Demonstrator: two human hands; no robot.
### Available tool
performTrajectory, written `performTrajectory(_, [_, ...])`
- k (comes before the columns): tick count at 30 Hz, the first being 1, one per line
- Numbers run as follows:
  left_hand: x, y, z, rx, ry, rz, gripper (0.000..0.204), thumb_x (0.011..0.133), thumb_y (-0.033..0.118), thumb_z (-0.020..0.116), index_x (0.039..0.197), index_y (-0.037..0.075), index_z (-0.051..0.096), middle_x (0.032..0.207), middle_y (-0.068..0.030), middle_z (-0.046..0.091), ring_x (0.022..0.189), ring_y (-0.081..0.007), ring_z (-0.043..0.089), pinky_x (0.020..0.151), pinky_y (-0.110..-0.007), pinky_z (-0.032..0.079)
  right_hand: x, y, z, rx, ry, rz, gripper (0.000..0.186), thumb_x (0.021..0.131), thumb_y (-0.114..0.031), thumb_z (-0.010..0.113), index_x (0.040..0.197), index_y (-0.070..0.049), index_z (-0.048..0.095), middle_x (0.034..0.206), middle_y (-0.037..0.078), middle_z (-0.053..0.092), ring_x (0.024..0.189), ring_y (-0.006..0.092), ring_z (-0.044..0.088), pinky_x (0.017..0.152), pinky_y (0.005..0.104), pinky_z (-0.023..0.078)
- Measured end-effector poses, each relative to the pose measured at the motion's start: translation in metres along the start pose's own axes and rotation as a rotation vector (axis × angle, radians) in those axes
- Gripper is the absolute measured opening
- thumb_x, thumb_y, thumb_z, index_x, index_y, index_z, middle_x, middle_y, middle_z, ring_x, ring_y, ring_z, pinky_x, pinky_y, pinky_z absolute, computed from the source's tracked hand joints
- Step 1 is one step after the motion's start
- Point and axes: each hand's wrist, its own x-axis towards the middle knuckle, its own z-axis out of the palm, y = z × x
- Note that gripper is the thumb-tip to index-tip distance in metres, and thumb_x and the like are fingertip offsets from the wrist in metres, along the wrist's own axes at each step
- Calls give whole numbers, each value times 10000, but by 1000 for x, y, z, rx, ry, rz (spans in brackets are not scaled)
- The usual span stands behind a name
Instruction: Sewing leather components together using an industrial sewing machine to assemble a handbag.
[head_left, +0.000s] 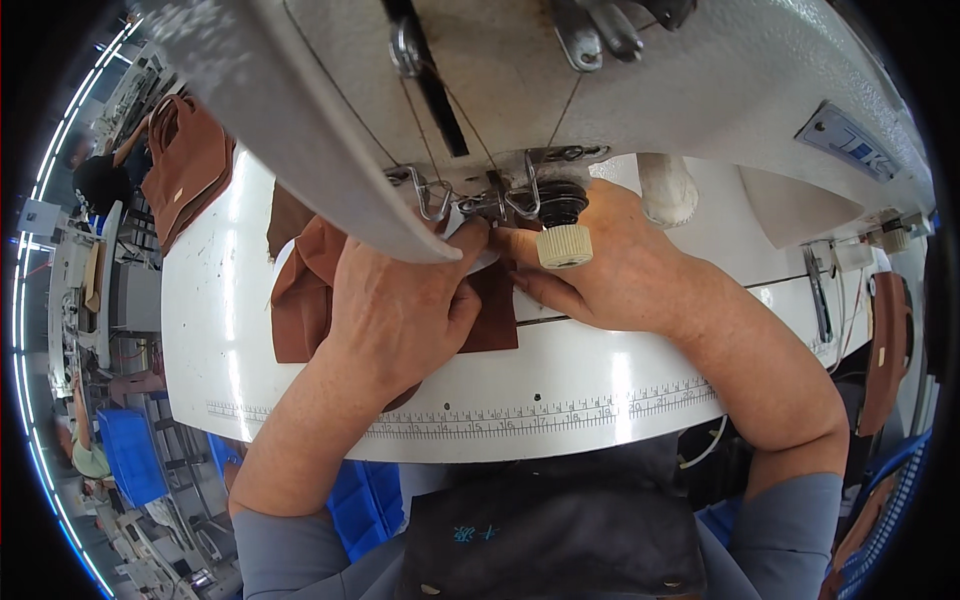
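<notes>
Under the head of a white sewing machine point(720, 90), I have a folded brown fabric piece point(495, 325) on the table. My left hand point(395, 300) lies over the piece, its fingers bent and gripping it close to the needle area. From the other side, my right hand point(625, 265) pinches the piece's edge, thumb and forefinger together. Both sets of fingertips nearly meet beneath the machine's thread guides point(435, 195). A ribbed cream knob point(565, 247) hides part of my right hand, and the needle's tip is out of sight.
A printed ruler point(560, 412) runs along the front edge of the white table point(220, 330). Brown bags point(190, 180) rest at the far left. Small snips point(818, 295) lie right of my right forearm. Blue bins point(365, 510) stand below, and other people work at the left.
</notes>
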Motion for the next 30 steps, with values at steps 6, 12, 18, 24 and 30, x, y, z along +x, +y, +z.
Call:
performTrajectory(6, [2, -6, -5, 22, 32, 5, 413, 699, 149, 750, 1098, 64, 689, 974, -119, 660, 889, -346, 603, 813, -458, 469, -1, 7, -1, 68, -20, -10, 277, 825, -188, 749, 1100, -162, 740, 1021, 68, 722, 877, 324, 678, 729, 435, 518])
performTrajectory(12, [-2, -12, -1, -4, 35, 32, 353, 689, 86, 752, 1040, 61, 728, 1024, -107, 703, 938, -323, 637, 829, -441, 485, 0, 11, -2, 104, -58, -4, 268, 825, -170, 742, 1093, -169, 757, 1036, 72, 725, 897, 316, 683, 754, 431, 530])
performTrajectory(18, [-4, -14, 13, 8, 137, 102, 216, 782, 98, 696, 976, 139, 781, 1010, -22, 726, 977, -231, 670, 916, -420, 471, 1, 9, -4, 72, -72, -10, 253, 811, -165, 755, 1064, -158, 768, 1016, 83, 719, 906, 325, 681, 758, 434, 534])
performTrajectory(24, [-2, -14, 14, 89, 200, 253, 201, 763, 115, 764, 964, 120, 765, 938, -9, 718, 821, -197, 666, 723, -358, 487, 2, 5, -2, 126, -32, 47, 203, 806, -209, 776, 996, -139, 758, 990, 83, 710, 888, 332, 674, 741, 444, 528])
performTrajectory(30, [-6, -6, 11, 133, 81, 205, 199, 819, 124, 680, 994, 125, 776, 1014, 17, 690, 1022, -196, 644, 944, -412, 437, 2, 0, 6, 62, 100, -8, 158, 777, -185, 802, 889, -121, 711, 926, 66, 691, 791, 306, 670, 688, 420, 525])
